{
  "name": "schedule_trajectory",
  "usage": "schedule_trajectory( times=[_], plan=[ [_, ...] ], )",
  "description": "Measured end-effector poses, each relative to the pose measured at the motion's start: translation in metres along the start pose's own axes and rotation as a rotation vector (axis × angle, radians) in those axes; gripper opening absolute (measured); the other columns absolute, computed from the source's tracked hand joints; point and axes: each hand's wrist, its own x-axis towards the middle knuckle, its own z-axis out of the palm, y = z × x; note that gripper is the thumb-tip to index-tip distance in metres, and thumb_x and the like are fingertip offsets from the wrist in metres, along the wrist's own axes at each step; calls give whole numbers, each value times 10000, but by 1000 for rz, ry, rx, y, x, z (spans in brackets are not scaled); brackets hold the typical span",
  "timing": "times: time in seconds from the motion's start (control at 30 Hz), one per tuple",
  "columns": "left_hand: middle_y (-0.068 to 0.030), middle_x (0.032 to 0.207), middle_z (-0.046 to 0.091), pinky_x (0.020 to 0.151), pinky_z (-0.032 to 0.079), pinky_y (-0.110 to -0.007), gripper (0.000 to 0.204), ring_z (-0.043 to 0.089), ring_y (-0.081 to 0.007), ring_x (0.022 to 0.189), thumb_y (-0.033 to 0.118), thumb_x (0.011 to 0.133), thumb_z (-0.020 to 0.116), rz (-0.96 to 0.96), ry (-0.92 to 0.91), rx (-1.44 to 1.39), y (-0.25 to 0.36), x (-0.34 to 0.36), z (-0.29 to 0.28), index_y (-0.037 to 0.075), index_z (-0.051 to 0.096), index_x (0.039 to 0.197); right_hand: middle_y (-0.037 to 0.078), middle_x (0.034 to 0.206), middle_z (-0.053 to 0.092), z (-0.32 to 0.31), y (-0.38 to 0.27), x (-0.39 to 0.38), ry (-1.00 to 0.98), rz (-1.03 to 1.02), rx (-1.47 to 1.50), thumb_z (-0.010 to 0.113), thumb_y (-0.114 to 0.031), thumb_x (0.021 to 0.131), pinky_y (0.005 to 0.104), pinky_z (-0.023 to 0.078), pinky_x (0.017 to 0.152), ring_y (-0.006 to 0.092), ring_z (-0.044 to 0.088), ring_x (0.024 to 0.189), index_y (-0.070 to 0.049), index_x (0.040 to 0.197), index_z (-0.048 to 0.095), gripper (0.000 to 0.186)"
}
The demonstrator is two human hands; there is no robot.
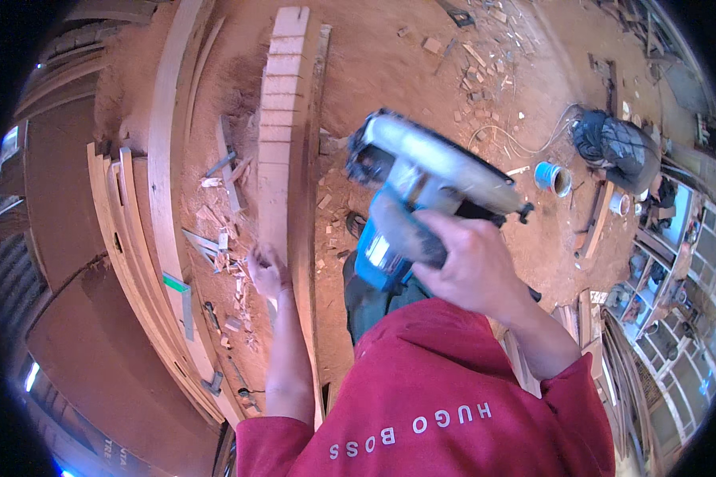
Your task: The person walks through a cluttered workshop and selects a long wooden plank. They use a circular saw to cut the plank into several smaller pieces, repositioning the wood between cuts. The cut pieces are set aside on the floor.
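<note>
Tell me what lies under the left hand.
The left hand presses on a long notched plank standing on edge. Wood chips and sawdust floor lie beside it. The plank's part beneath the palm is covered.

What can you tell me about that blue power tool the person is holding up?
The power saw has a blue body with a pale grey, dusty-looking metal guard and housing on top and a dark grip. It is lifted off the work, tilted, held in the air above the sawdust-covered floor. Only the right hand touches it, wrapped around the grip from below. The left hand is apart from it, resting on the long notched wooden plank to its left. Its blade cannot be made out.
</note>
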Motion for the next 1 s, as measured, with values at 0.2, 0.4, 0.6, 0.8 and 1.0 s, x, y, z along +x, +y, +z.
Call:
schedule_trajectory(
  times=[0.2, 0.4, 0.6, 0.8, 1.0],
  plan=[
    [-227, 1225, 619, 947, 487, -384, 784, 622, -313, 1114, 401, 697, 846, 426, -58, -14, -47, 4, 8, 2, 542, 1300, 203, 893, 696, -16, 33, -68, 349, 133, 123, 716, -121, 699, 379, 529, 765, 309, 696, 814, 23, 1168, 616, 501],
    [-105, 1188, 637, 938, 461, -310, 571, 597, -171, 1075, 175, 824, 755, 337, -565, -531, -62, 62, -10, -43, 535, 1304, 139, 935, 698, -20, 66, -158, 585, 353, 73, 660, -90, 725, 324, 496, 808, 179, 646, 857, 53, 1132, 623, 433],
    [-72, 1130, 648, 894, 466, -299, 504, 603, -154, 1003, 174, 823, 746, 194, -705, -601, -71, 78, -12, -2, 582, 1266, 64, 848, 655, 1, 90, -245, 813, 527, 221, 644, -86, 779, 293, 481, 713, 136, 603, 769, 48, 1090, 636, 338],
    [-78, 1198, 643, 929, 460, -298, 578, 602, -164, 1063, 179, 842, 728, 235, -768, -572, -80, 92, -8, 17, 515, 1354, -12, 639, 541, 24, 80, -299, 963, 674, 362, 617, -80, 828, 228, 349, 422, 50, 470, 484, 9, 1073, 618, 260],
    [-134, 1438, 460, 1086, 361, -356, 756, 446, -236, 1309, 160, 761, 793, 500, -707, -724, -98, 100, 3, -27, 430, 1397, 86, 857, 642, 56, 105, -356, 1126, 681, 290, 595, -53, 769, 315, 493, 670, 178, 615, 732, 52, 1142, 608, 387]
  ],
)
